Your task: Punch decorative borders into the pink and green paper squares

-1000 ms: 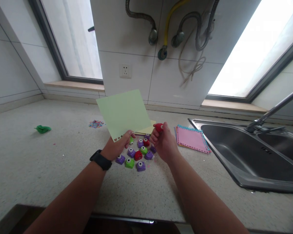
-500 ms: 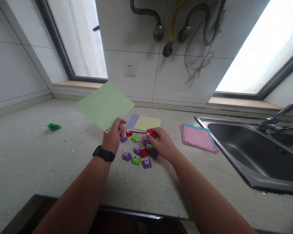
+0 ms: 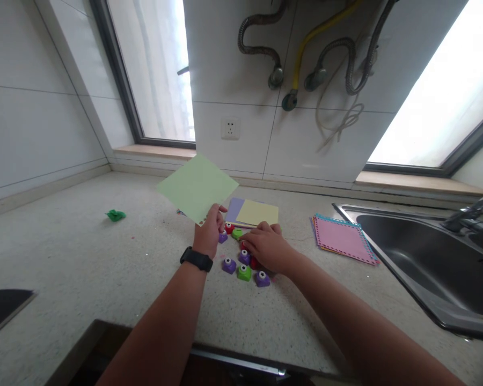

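Observation:
My left hand [image 3: 210,231] pinches a light green sheet [image 3: 198,185] at its lower corner, where small holes show. The sheet is raised and tilted above the counter. My right hand [image 3: 269,247] reaches over the small craft punches, with a red punch [image 3: 243,246] partly showing under its closed fingers; its grip is mostly hidden. A green punch [image 3: 237,234] lies by its fingertips. Nearer me are a purple punch [image 3: 228,265], a bright green punch [image 3: 243,273] and another purple punch [image 3: 262,278]. Another red punch [image 3: 229,228] is beside my left hand.
Yellow paper [image 3: 260,212] and purple paper [image 3: 234,207] lie behind the punches. A stack of pink and blue sheets [image 3: 343,238] sits left of the sink [image 3: 406,257]. Crumpled green material [image 3: 115,215] is at the left, and a dark flat object [image 3: 4,308] lies at the left edge.
The view has shifted, moving the scene right and down. My right hand has moved left and nearer me over the punches, with the red punch now lower. My left hand still holds the sheet.

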The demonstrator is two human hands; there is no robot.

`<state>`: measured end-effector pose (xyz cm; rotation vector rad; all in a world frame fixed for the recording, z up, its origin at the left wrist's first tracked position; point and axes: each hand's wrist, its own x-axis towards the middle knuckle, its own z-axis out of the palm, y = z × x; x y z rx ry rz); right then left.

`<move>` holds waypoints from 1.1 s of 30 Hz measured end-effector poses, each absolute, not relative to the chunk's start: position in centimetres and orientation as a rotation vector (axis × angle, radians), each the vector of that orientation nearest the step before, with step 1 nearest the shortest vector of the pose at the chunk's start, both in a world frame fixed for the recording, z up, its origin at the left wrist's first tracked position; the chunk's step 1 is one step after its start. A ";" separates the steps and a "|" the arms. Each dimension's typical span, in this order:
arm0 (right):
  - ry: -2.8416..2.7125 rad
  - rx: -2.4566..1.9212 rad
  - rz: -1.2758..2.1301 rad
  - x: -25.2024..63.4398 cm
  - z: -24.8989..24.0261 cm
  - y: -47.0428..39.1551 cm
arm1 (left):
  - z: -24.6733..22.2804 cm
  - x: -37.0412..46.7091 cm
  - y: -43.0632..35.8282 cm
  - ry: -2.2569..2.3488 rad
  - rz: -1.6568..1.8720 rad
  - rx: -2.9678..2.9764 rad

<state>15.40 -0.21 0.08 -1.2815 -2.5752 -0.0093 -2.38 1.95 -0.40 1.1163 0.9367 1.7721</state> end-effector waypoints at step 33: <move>-1.275 -0.710 1.126 20.3 1.9 0.5 | -1.3 -2.0 0.5 0.975 1.463 1.542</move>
